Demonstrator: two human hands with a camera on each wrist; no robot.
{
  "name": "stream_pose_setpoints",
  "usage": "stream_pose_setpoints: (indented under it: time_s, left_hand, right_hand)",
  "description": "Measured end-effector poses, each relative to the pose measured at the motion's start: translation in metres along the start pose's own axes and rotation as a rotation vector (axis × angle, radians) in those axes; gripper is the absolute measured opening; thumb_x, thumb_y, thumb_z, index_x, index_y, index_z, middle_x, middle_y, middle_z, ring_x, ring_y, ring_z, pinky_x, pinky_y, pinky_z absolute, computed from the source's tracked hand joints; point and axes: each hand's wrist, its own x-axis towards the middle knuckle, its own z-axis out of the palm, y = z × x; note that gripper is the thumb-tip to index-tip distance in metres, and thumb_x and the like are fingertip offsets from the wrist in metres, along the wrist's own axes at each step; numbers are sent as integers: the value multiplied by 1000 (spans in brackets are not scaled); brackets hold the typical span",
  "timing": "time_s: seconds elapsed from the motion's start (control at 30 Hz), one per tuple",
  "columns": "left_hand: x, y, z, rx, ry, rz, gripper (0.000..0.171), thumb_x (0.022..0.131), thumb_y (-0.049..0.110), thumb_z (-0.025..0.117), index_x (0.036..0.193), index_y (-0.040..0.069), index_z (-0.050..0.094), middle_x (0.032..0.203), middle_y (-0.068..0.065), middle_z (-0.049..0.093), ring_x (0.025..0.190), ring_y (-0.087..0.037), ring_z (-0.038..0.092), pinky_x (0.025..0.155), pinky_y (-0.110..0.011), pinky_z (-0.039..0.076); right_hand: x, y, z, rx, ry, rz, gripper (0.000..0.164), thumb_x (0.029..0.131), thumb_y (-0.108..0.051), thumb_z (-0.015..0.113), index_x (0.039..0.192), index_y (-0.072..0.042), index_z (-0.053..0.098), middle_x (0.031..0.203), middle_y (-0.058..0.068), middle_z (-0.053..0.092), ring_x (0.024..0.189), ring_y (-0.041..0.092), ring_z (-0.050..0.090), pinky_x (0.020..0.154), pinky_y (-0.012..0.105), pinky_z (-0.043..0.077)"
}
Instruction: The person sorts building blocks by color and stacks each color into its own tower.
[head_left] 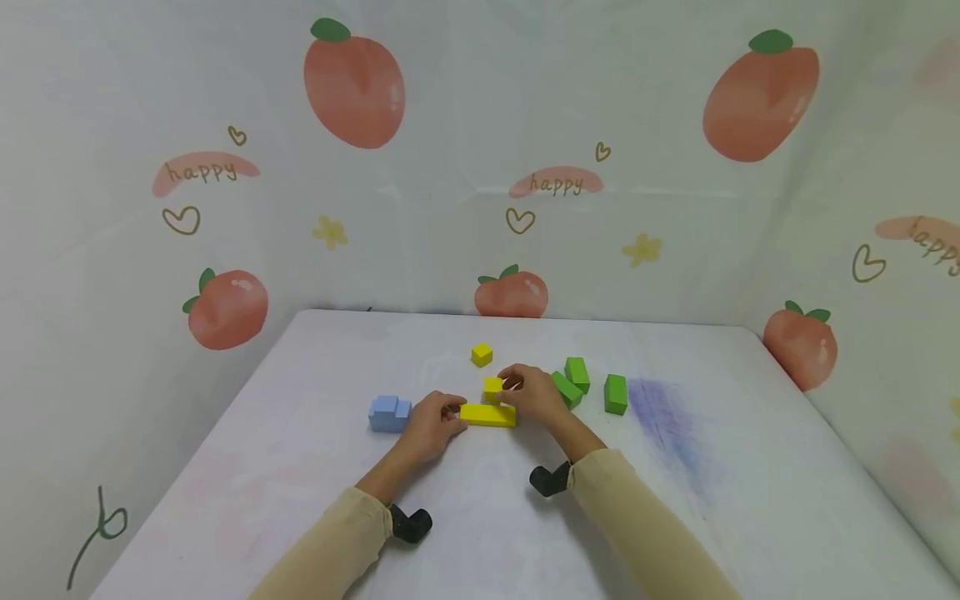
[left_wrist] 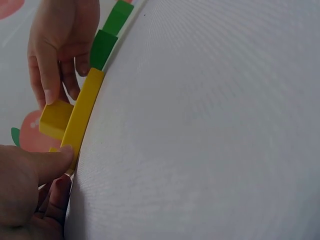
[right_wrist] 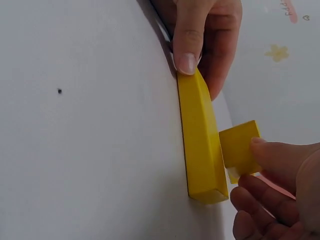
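A long yellow block (head_left: pixel 487 416) lies lengthwise across the white table in the head view. My left hand (head_left: pixel 431 427) pinches its left end, with the thumb (right_wrist: pixel 187 62) on the near face and the fingers behind. Between thumb and fingers, my right hand (head_left: pixel 534 395) holds a yellow cube (right_wrist: pixel 241 146) right at the long block's far top edge, toward its middle. Another yellow cube (head_left: pixel 482 355) sits farther back on the table, apart from both hands.
Left of my left hand are light blue blocks (head_left: pixel 387 415), a smaller one on top. Several green blocks (head_left: pixel 616 394) lie to the right, one partly hidden behind my right hand. A purple-blue smudge (head_left: pixel 667 417) marks the table (head_left: pixel 480 533). A fruit-print curtain (head_left: pixel 435 208) hangs behind.
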Motion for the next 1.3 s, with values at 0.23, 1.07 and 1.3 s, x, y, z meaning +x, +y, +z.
stream_pose_setpoints:
  time_s: [0.23, 1.07, 1.3]
  left_hand:
    - [0, -1, 0, -7, -3, 0, 32, 88, 8, 71, 120, 5, 66, 100, -3, 55, 81, -16, 51, 75, -29, 47]
    - [3, -3, 0, -39, -5, -17, 33, 87, 6, 73, 119, 3, 65, 97, -3, 55, 80, -16, 50, 72, -28, 47]
    - [2, -3, 1, -31, 8, -5, 34, 86, 6, 73, 119, 2, 66, 97, -3, 56, 79, -15, 51, 71, -27, 47]
  right_hand:
    - [-7, -5, 4, 9, -13, -28, 30, 84, -16, 78, 112, -11, 68, 95, 1, 65, 88, 20, 58, 77, 31, 51]
    - [-16, -10, 12, 38, -57, -78, 27, 82, -19, 79, 107, -13, 70, 96, 2, 63, 87, 20, 57, 73, 29, 51]
    - [-17, -8, 12, 40, -52, -87, 27, 82, -21, 80, 106, -14, 70, 95, 0, 63, 87, 19, 56, 72, 28, 50]
